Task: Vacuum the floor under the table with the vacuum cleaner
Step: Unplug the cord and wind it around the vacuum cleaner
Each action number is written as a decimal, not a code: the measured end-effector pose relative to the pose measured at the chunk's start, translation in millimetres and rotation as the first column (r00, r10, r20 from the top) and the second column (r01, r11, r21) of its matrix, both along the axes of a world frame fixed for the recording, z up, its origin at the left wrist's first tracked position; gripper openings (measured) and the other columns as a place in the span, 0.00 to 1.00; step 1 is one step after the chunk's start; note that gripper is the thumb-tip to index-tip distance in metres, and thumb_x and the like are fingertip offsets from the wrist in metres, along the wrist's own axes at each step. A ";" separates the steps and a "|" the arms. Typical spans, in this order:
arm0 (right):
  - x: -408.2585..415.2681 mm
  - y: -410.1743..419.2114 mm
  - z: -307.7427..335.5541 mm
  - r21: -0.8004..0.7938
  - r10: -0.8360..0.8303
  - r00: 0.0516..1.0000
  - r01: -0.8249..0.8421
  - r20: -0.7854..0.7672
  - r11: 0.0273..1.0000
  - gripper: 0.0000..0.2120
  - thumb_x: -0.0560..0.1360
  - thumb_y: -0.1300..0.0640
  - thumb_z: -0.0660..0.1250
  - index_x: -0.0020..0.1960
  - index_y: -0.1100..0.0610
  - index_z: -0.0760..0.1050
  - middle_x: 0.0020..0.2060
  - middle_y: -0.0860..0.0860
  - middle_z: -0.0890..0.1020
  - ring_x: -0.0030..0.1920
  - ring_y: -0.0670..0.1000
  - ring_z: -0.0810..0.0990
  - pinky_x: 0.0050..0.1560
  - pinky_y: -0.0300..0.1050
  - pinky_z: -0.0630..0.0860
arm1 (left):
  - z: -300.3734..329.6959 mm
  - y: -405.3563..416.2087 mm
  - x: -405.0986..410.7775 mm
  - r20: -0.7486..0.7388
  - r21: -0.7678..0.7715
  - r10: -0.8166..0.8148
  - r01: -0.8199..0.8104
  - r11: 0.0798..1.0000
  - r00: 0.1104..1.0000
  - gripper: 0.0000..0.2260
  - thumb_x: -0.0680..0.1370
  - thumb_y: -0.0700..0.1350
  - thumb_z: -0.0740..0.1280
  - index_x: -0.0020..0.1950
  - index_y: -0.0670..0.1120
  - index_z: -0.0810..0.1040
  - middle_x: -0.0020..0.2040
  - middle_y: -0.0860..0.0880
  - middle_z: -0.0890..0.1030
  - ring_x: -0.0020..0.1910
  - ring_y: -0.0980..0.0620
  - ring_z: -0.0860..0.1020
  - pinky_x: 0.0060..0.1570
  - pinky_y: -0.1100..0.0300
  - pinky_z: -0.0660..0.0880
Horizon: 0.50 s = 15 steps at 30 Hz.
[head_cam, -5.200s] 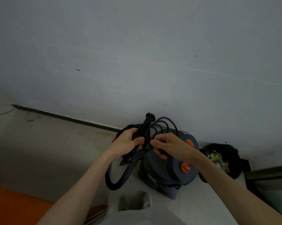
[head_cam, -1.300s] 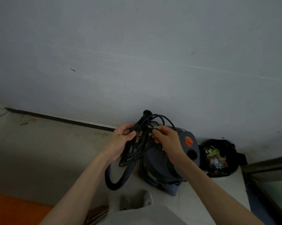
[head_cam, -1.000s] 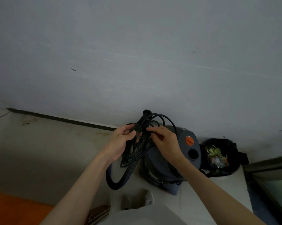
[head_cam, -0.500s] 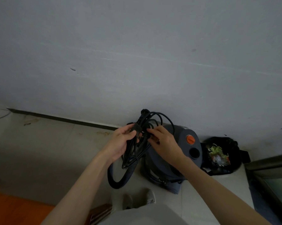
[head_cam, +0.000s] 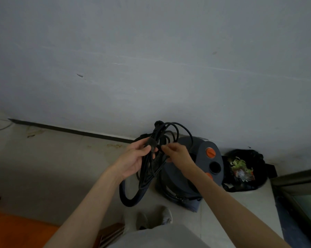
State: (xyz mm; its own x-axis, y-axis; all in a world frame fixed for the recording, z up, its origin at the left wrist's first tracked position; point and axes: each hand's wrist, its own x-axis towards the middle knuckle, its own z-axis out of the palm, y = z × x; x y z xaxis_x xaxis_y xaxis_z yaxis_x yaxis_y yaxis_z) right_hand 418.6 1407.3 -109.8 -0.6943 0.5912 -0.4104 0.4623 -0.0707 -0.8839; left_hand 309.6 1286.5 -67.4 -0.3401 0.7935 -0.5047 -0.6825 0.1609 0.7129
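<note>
Standing on a pale tiled floor [head_cam: 49, 158], stained near the dark strip [head_cam: 70, 130] that runs along the foot of a plain grey wall [head_cam: 151, 59]. Dim light. Orange patch of flooring [head_cam: 17, 228] at my lower left; a dark metal frame with glass [head_cam: 298, 190] at the far right edge. My shoes [head_cam: 154, 219] show below, toes toward the wall. The vacuum cleaner [head_cam: 201, 169], a dark grey drum with orange knobs on its top, sits on the floor against the wall, just right of my hands. Beside it to the right, touching or nearly so, a black rubbish bag [head_cam: 246, 169] lies open with scraps inside. The vacuum's thick black hose [head_cam: 131, 197] loops down to the floor in front of the drum. My left hand [head_cam: 133, 160] is half closed, fingers and thumb curled round a bundle of black power cord [head_cam: 156, 153], which I hold up above the drum; loops of cord arch over toward the wall, and the rest hangs below my palm. My right hand [head_cam: 176, 154] meets the bundle from the other side, fingertips pinching at the cord close to a band wrapped around it; the exact strand pinched I cannot tell. Both forearms bare.
</note>
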 end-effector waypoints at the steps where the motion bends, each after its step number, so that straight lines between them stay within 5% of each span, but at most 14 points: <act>1: -0.2 -1.8 -1.7 -0.217 0.015 1.000 -0.016 -0.007 0.976 0.09 0.80 0.60 0.61 0.46 0.62 0.78 0.38 0.52 0.74 0.38 0.48 0.73 0.37 0.38 0.73 | -0.3 -0.2 0.2 0.013 -0.001 -0.007 0.007 1.000 1.000 0.13 0.79 0.30 0.55 0.59 0.39 0.73 0.39 0.43 0.77 0.32 0.51 0.77 0.32 0.64 0.77; 3: 1.4 -4.0 -4.9 -0.572 0.006 0.997 -0.048 -0.074 0.819 0.09 0.81 0.61 0.59 0.43 0.57 0.75 0.37 0.51 0.74 0.36 0.46 0.71 0.36 0.37 0.71 | -2.5 -1.8 -0.7 0.035 -0.012 -0.019 0.020 1.000 0.999 0.12 0.79 0.30 0.55 0.57 0.39 0.74 0.39 0.43 0.77 0.33 0.52 0.77 0.33 0.63 0.78; 5: 5.8 1.1 -4.4 -0.689 -0.060 0.995 -0.016 -0.086 0.725 0.11 0.80 0.61 0.59 0.41 0.56 0.75 0.34 0.50 0.77 0.34 0.46 0.71 0.36 0.38 0.70 | -4.9 -5.0 -3.5 0.016 -0.046 -0.039 0.040 0.998 0.999 0.11 0.79 0.30 0.56 0.55 0.39 0.75 0.40 0.43 0.78 0.36 0.51 0.77 0.36 0.63 0.78; 11: 17.3 7.6 8.6 -0.730 -0.065 0.997 0.012 -0.045 0.683 0.09 0.79 0.63 0.60 0.42 0.60 0.75 0.28 0.49 0.77 0.29 0.45 0.70 0.28 0.34 0.67 | -3.6 -5.2 -3.0 -0.147 -0.157 -0.123 0.100 0.983 0.981 0.11 0.79 0.31 0.58 0.53 0.42 0.76 0.42 0.44 0.78 0.39 0.52 0.77 0.39 0.65 0.79; 15: 13.2 1.7 21.9 -0.558 0.002 0.999 -0.027 -0.045 0.829 0.10 0.79 0.63 0.62 0.42 0.61 0.79 0.27 0.49 0.75 0.29 0.44 0.71 0.30 0.34 0.68 | -3.1 1.4 -0.1 -0.225 -0.216 -0.116 0.067 0.974 0.967 0.09 0.79 0.32 0.59 0.50 0.43 0.76 0.43 0.44 0.77 0.39 0.52 0.76 0.37 0.67 0.78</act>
